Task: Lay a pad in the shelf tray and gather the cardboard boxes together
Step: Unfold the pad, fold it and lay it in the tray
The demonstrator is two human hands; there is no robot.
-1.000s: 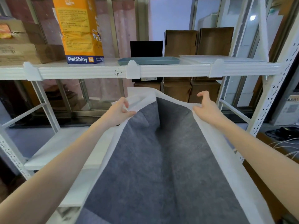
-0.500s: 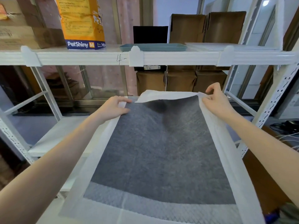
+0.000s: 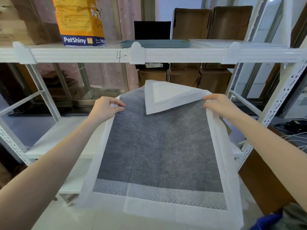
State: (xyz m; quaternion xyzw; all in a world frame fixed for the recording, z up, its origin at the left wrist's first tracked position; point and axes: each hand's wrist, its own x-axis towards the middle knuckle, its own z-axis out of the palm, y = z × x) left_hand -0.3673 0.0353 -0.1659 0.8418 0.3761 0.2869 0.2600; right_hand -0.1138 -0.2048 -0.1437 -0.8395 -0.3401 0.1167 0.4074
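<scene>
Whereas half a second ago the pad (image 3: 157, 146) was stretched flat, its far edge has now flopped back toward the person as a white triangular flap between the two hands; judged from this, it needs flattening before laying. The left hand (image 3: 106, 108) and right hand (image 3: 219, 105) each pinch a far corner, arms extended. Beyond the fingertips, above, the tray (image 3: 154, 43) sits on the shelf (image 3: 182, 54), cardboard boxes (image 3: 211, 22) behind it.

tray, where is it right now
In the head view, the teal tray sits on the upper shelf, centre, between the orange bag and white sheets, above the held pad.
</scene>
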